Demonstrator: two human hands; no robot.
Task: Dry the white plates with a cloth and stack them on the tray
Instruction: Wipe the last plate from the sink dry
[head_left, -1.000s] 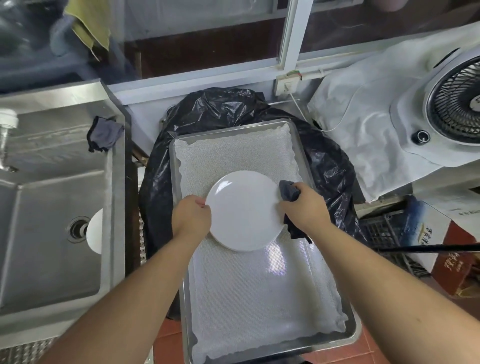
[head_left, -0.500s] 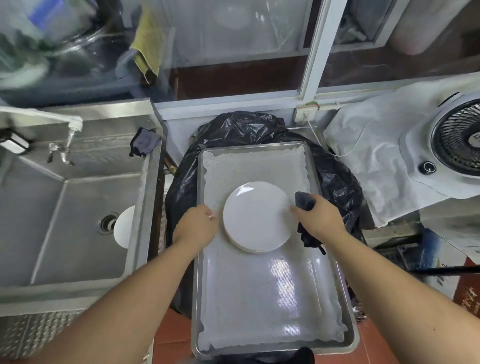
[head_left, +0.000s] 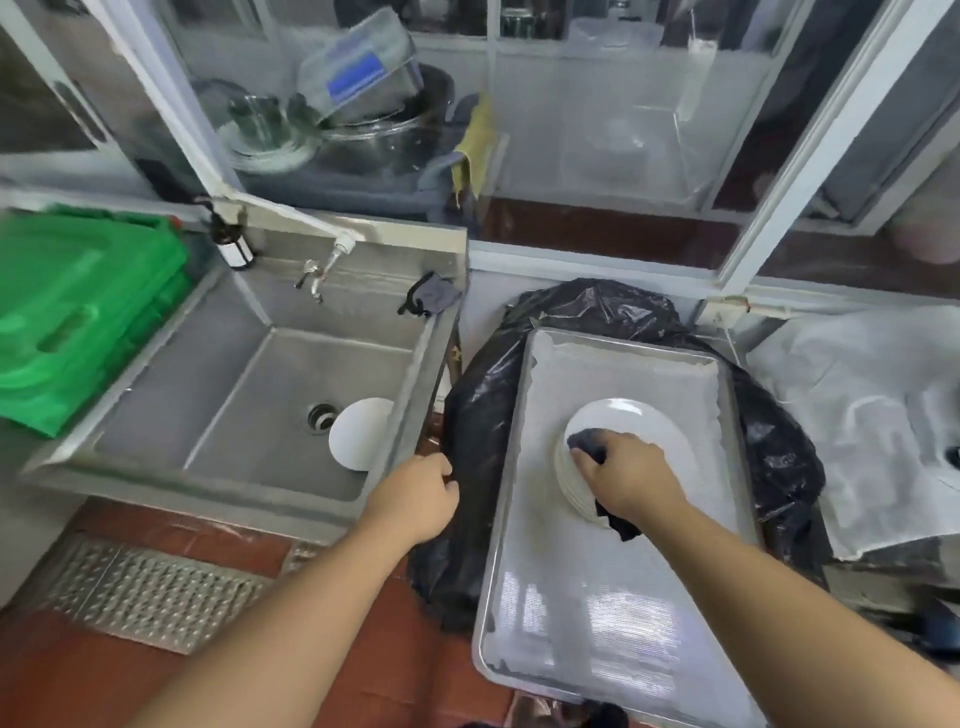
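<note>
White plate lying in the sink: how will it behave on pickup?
The white plate is likely rigid and breakable. It looks glossy and sits in the sink by the drain, so possibly wet and slippery. It seems propped on the wall, so an edge grip is likely feasible.

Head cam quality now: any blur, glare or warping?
Head view: motion blur smears the green crates and the shelf clutter behind the glass; window glare patches on the near end of the tray; wide-angle bending at the edges; the plate stack reads clearly.
</note>
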